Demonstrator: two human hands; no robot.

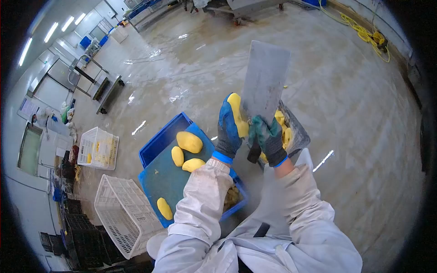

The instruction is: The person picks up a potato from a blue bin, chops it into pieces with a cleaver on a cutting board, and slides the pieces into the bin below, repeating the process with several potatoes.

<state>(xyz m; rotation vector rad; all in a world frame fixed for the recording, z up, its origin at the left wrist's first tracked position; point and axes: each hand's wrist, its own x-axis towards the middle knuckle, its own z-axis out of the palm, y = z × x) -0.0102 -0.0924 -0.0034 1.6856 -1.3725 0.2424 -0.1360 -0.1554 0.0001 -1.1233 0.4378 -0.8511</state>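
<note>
My left hand (228, 134), in a blue-and-grey glove, is closed around a peeled yellow potato (237, 113) held upright. Close beside it, my right hand (268, 139) in a green-and-grey glove grips a cleaver (266, 75) by its dark handle. The broad blade points up and away from me, its lower edge right at the potato. Several more peeled potatoes (189, 142) lie on a blue-green cutting board (170, 189) to the left. Below and behind my right hand, a grey tub (299, 134) holds yellow pieces.
Under the board stands a blue crate (157, 141) with pieces inside. A white plastic crate (125, 214) leans at lower left; another white crate (98, 148) is farther off. A metal cart (98, 86) and a yellow hose (364, 34) are on the wet floor (359, 118). A person (43, 116) is far left.
</note>
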